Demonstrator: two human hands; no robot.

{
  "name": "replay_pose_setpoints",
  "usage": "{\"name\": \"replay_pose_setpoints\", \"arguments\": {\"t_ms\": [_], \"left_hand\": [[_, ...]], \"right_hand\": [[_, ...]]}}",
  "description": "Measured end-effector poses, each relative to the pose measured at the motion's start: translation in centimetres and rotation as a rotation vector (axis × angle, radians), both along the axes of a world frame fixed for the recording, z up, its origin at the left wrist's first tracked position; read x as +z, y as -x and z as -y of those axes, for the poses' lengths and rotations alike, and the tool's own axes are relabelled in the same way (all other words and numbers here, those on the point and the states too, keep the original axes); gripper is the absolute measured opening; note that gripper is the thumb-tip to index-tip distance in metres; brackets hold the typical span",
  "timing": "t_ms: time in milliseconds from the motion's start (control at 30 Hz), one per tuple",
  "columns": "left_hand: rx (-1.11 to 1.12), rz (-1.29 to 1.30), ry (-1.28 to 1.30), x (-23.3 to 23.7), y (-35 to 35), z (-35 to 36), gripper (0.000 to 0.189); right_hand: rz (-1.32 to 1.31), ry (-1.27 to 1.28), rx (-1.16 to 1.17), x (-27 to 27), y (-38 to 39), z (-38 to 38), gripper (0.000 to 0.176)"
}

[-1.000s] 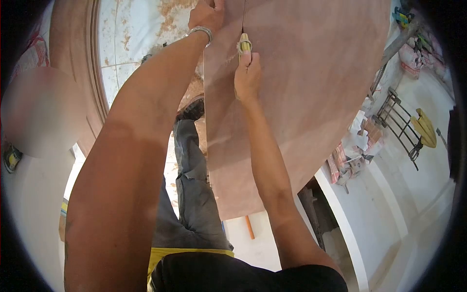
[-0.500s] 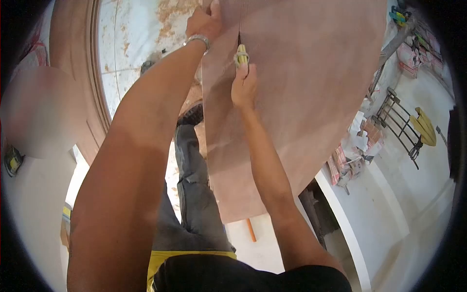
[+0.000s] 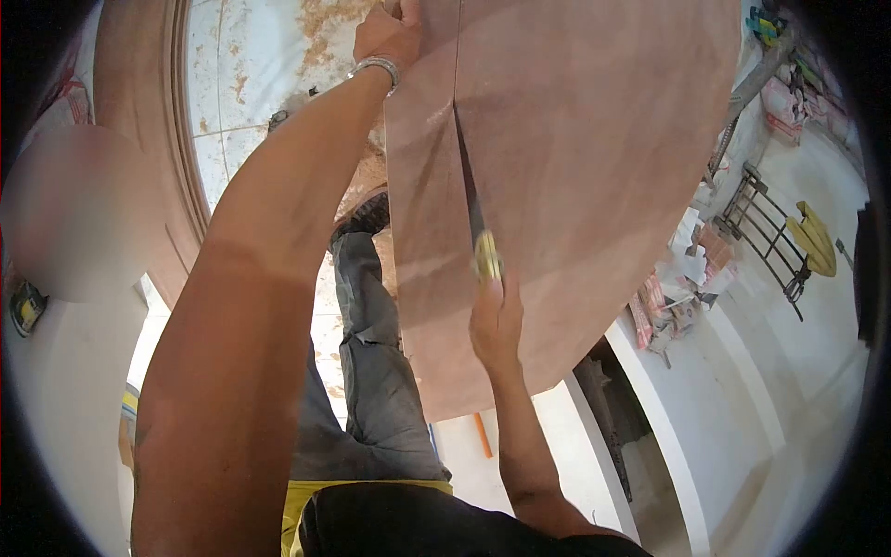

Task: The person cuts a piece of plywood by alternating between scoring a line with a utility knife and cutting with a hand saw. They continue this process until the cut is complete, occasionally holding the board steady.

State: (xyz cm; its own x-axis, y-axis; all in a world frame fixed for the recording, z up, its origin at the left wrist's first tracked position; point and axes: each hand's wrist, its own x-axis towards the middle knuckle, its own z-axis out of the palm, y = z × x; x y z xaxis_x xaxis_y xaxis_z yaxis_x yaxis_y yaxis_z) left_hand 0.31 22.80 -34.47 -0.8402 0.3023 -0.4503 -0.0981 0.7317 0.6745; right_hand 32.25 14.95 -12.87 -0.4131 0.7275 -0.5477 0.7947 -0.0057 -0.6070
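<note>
A large reddish-brown wooden sheet (image 3: 585, 186) lies in front of me, with a straight thin cut line running down from its top. My right hand (image 3: 497, 320) is closed round the yellow handle of a handsaw (image 3: 471, 176). The saw's narrow dark blade points away from me and its tip meets the lower end of the cut line. At the sheet's upper left edge, my left hand (image 3: 388, 39) is closed on the board, its fingertips partly out of view. A metal watch or bracelet (image 3: 376, 67) circles that wrist.
My leg (image 3: 367, 306) stands beside the sheet's left edge, above dusty white floor tiles (image 3: 227, 84). A brown wooden frame (image 3: 139, 93) rises at left. On the right are torn bags and rubble (image 3: 673, 288) and a black metal rack (image 3: 761, 237) with yellow cloth.
My right hand has drawn the saw back toward me, so much more of the blade shows above the sheet. My left hand stays at the edge.
</note>
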Motion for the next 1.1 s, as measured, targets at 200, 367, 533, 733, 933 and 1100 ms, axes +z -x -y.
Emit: {"name": "replay_pose_setpoints", "arguments": {"t_ms": [200, 367, 533, 733, 933, 1100], "left_hand": [[-0.011, 0.023, 0.003, 0.1, 0.0, 0.1, 0.076], [0.015, -0.011, 0.020, 0.1, 0.6, -0.1, 0.077], [0.036, 0.031, 0.050, 0.8, 0.3, -0.1, 0.077], [0.027, 0.011, -0.038, 1.6, 0.4, -0.2, 0.066], [-0.041, -0.136, -0.004, -1.8, 0.3, 0.0, 0.073], [-0.010, 0.006, 0.027, 0.8, 0.3, 0.0, 0.073]], "right_hand": [[-0.021, -0.053, 0.000, -13.6, 12.1, -7.7, 0.043], [0.020, -0.005, -0.003, -10.4, 9.0, -5.7, 0.038], [-0.021, 0.113, -0.174, 0.5, -0.8, 1.7, 0.037], [-0.142, -0.131, -0.052, -15.6, 13.5, -8.2, 0.033], [-0.036, 0.080, -0.088, -15.7, 13.1, -9.0, 0.037], [0.038, 0.105, -0.112, -5.4, 1.2, -0.3, 0.033]]}}
